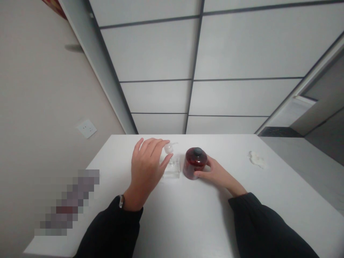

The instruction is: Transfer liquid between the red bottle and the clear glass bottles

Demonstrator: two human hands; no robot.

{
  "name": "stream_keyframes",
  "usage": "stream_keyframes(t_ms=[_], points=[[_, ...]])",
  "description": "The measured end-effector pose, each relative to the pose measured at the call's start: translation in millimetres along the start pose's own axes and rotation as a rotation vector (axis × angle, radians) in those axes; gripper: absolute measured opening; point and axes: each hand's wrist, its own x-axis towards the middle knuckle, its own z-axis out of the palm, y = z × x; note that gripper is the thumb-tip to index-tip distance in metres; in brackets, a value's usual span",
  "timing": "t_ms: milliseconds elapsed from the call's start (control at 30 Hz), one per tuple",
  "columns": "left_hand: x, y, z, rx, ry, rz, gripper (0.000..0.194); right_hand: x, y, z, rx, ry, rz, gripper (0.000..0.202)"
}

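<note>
My left hand (pixel 147 161) holds a clear rounded piece with a thin spout (pixel 169 148) between thumb and index finger, its other fingers stretched out. Right below that piece, a clear square bottle (pixel 173 171) stands on the white table, partly covered by my thumb. I cannot tell whether the two are joined. My right hand (pixel 212 172) is wrapped round the right side of a dark red, see-through round bottle with a black cap (pixel 192 165). This bottle stands upright on the table, just right of the clear one.
The white table (pixel 185 215) reaches back to pale panelled doors (pixel 158 96). A crumpled white tissue-like thing (pixel 256 159) lies at the right. On the left wall is a socket (pixel 86 128). A blurred-out patch (pixel 71 200) covers something at the table's left edge.
</note>
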Motion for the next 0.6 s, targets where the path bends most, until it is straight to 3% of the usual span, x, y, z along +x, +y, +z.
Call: stream_keyframes(t_ms=[600], points=[[-0.9, -1.4, 4.2, 0.009, -0.004, -0.049, 0.023, -0.5, -2.9, -1.0, 0.004, -0.01, 0.001, 0.081]])
